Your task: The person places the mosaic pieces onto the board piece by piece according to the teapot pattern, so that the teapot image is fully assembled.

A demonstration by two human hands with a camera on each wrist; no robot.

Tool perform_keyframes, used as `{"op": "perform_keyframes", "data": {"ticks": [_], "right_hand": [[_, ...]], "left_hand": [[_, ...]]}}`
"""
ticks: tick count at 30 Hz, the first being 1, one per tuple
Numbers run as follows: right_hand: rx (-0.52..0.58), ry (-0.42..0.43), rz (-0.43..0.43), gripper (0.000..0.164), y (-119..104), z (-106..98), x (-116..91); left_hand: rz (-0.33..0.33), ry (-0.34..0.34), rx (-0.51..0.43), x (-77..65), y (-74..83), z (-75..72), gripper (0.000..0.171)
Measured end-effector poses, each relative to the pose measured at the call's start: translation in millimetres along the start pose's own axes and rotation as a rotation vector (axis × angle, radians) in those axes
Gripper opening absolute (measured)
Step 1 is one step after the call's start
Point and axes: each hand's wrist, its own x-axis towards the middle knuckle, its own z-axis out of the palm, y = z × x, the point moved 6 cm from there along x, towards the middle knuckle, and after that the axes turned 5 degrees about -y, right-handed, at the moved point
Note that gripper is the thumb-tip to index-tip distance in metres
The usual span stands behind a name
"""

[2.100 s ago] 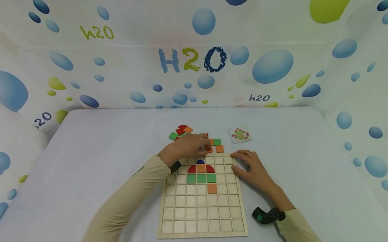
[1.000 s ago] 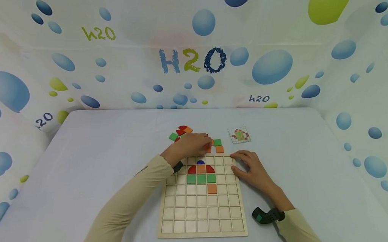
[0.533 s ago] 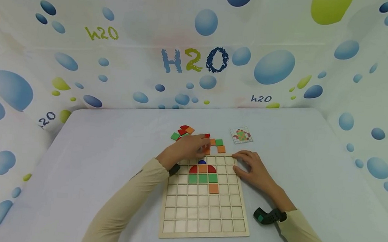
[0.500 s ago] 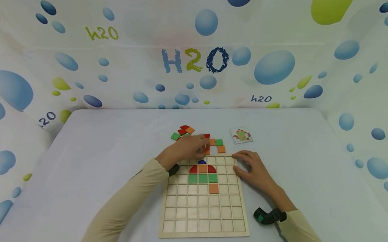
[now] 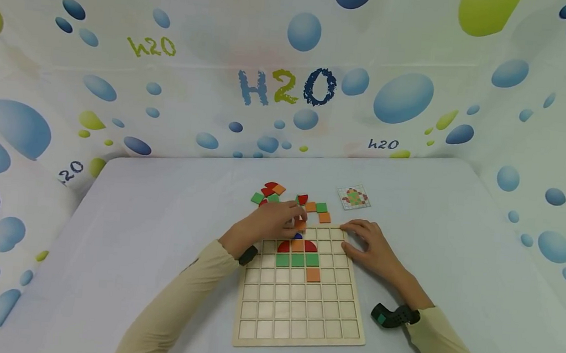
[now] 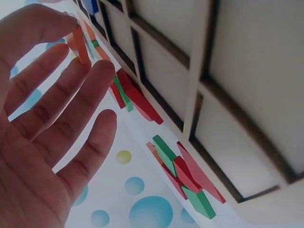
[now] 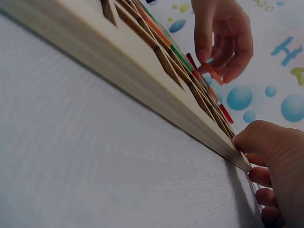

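Observation:
My left hand (image 5: 267, 220) hovers over the far edge of a wooden grid board (image 5: 288, 311). In the left wrist view, thumb and fingers pinch a thin orange square tile (image 6: 79, 45), tilted on edge. My right hand (image 5: 376, 251) holds the board's far right corner; in the right wrist view its thumb (image 7: 254, 136) presses on the rim. On the board lie two red rounded tiles (image 5: 311, 246) beside an orange tile, a row of green tiles (image 5: 298, 260), and another orange tile (image 5: 313, 275). A blue tile (image 5: 299, 236) is partly covered by my left hand.
Behind the board are loose red, green and orange tiles: a cluster (image 5: 267, 192) at left, and at right a green tile (image 5: 321, 207) and an orange tile (image 5: 324, 217). A pattern card (image 5: 354, 197) lies farther back on the white tabletop (image 5: 181, 207).
From the loose tiles my left hand has come back slightly towards the board, an orange tile between its fingers. My right hand stays at the corner. The head view has shifted a little.

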Motion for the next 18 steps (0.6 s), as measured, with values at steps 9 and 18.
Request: {"op": "perform_keyframes", "data": {"ticks": [9,18], "right_hand": [[-0.003,0.001,0.0,0.038,0.3,-0.1,-0.2],[-0.002,0.006,-0.007,0.037,0.2,-0.1,0.4]], "left_hand": [[0.02,0.064,0.031,-13.3,12.0,0.9,0.026],[0.1,0.113,0.064,-30.5,22.2,0.9,0.022]]}}
